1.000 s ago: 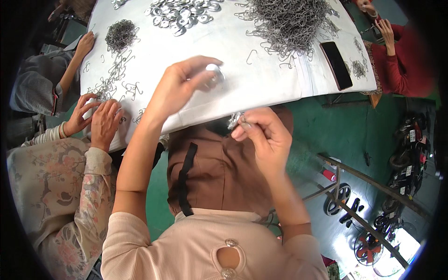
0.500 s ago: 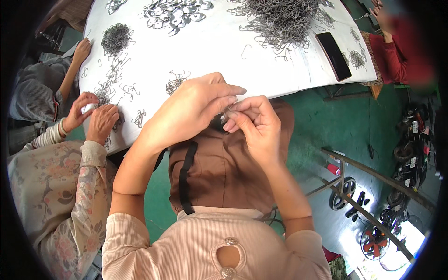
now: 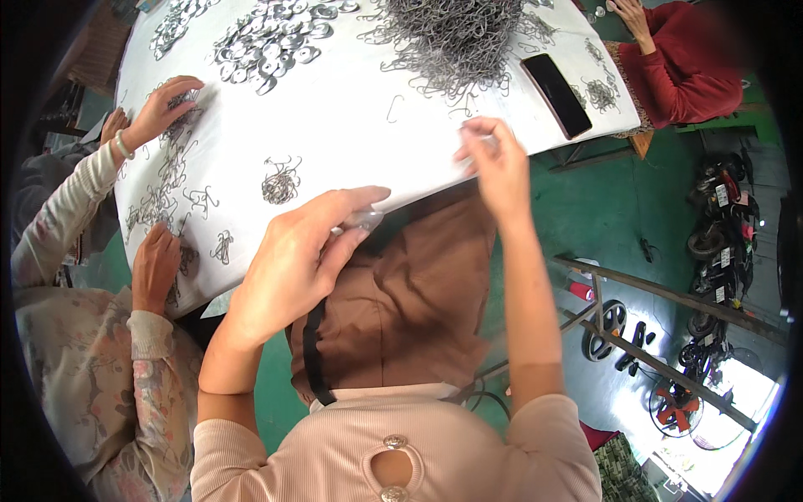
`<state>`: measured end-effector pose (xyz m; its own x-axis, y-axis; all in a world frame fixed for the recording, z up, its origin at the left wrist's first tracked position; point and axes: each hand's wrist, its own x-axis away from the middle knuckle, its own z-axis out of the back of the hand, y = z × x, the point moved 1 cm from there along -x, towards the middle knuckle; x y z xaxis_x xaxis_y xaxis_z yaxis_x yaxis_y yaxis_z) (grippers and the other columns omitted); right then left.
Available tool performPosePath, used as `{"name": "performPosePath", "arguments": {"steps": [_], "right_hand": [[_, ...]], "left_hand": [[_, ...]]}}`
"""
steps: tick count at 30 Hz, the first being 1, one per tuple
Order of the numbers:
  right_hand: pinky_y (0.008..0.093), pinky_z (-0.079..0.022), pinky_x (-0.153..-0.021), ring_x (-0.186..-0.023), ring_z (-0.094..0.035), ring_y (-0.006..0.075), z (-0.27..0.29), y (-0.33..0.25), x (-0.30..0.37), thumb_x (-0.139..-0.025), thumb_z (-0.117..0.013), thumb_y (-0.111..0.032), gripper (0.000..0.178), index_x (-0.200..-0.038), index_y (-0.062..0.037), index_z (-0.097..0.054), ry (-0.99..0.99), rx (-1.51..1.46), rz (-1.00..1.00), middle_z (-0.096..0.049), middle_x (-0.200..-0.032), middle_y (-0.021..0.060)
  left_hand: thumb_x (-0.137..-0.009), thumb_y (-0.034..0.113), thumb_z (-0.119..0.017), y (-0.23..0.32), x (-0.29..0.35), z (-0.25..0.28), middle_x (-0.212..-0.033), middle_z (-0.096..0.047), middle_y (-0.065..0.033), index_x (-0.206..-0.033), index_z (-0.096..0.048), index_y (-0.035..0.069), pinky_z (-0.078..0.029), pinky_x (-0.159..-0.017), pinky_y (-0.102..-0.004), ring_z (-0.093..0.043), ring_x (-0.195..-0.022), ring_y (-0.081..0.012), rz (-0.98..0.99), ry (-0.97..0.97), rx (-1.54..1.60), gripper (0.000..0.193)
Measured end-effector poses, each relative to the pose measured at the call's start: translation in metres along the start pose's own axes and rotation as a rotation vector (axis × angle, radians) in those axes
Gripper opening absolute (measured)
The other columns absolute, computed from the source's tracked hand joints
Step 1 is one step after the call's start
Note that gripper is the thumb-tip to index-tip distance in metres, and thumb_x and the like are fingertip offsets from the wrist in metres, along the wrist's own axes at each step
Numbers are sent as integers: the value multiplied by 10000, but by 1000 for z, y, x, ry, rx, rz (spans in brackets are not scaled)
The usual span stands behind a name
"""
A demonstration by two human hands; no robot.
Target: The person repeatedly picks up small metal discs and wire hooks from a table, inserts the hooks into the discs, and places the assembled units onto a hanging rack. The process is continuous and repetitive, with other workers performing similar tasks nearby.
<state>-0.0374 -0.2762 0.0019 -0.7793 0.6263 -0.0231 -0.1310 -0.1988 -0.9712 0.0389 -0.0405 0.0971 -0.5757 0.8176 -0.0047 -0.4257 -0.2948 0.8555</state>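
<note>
Many hooks (image 3: pixel 456 38) on table (image 3: pixel 347 138); disc (image 3: pixel 365 220) in left fingers (image 3: pixel 351 198)

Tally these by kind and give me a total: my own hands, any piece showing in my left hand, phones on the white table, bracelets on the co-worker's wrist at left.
Your hands: 2 (left hand, right hand)
Shiny piece in the left hand: 1
Phone: 1
Pale bracelet: 1
Total: 5

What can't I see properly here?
Head view: shiny silvery piece, blurred and partly covered by the left hand.
Head view: right hand, its fingertips blurred; whether they hold anything is unclear.
Head view: big dark wire-hook pile, cut off by the top edge.
</note>
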Motion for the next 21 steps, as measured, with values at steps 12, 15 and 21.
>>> {"name": "performPosePath", "arguments": {"steps": [12, 15, 21], "right_hand": [[462, -500, -756, -889, -632, 353, -10, 31, -90, -826, -582, -115, 140, -943, -90, -653, 137, 952, 121, -614, -1003, 132], [462, -501, -749, -878, -636, 341, -14, 29, -91, -815, -593, -111, 139, -940, -93, -650, 121, 1016, 43, -613, -1003, 126], [445, -491, -749, -865, -630, 331, -5, 23, -97, -793, -635, -112, 92, -881, -87, -636, -165, 1139, 240, -605, -942, 121]], "left_hand": [[-824, -27, -626, -5, 13, -3, -934, -667, -131, -1145, -603, 55, -511, -641, -280, -640, -708, -197, 26, 58, 60, 332], [-828, -22, -626, -7, 16, -2, -937, -667, -127, -1138, -607, 55, -510, -647, -283, -643, -719, -201, 36, 54, 70, 320], [-830, -18, -627, -10, 20, 2, -949, -668, -121, -1118, -615, 47, -513, -697, -303, -659, -795, -239, 32, 64, 95, 296]]}}
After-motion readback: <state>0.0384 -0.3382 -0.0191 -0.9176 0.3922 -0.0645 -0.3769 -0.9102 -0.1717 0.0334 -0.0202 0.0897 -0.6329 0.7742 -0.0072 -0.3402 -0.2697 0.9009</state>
